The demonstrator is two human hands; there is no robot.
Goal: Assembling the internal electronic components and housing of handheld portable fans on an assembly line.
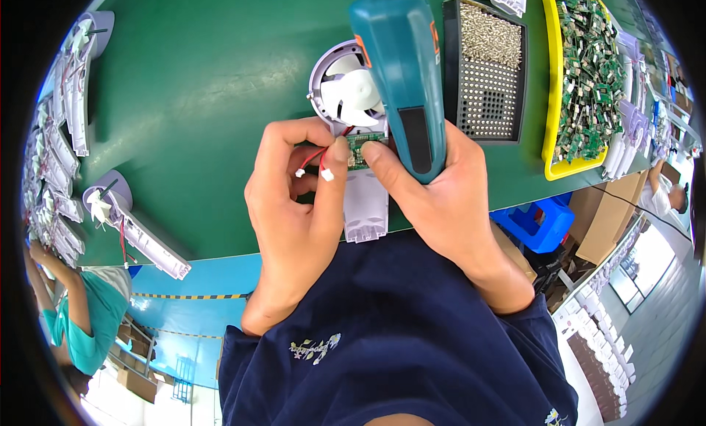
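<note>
A small green circuit board (358,150) sits over the pale lilac handle of a handheld fan housing (365,205). The white fan blades (353,95) show in its round head. My left hand (298,179) pinches thin red wires (312,158) at the board's left edge, with two white plugs (327,174) hanging down. The thumb of my right hand (441,194) presses the board's right side; its other fingers are hidden. A teal power screwdriver (403,80) overlaps that hand from above. Whether the hand touches the screwdriver, I cannot tell.
A black tray of small metal screws (489,40) lies right of the screwdriver. Beyond it is a yellow bin (550,132) heaped with circuit boards (588,80). Another fan housing (136,231) rests at left, near stacked housings (73,87). A person in teal (99,316) works there.
</note>
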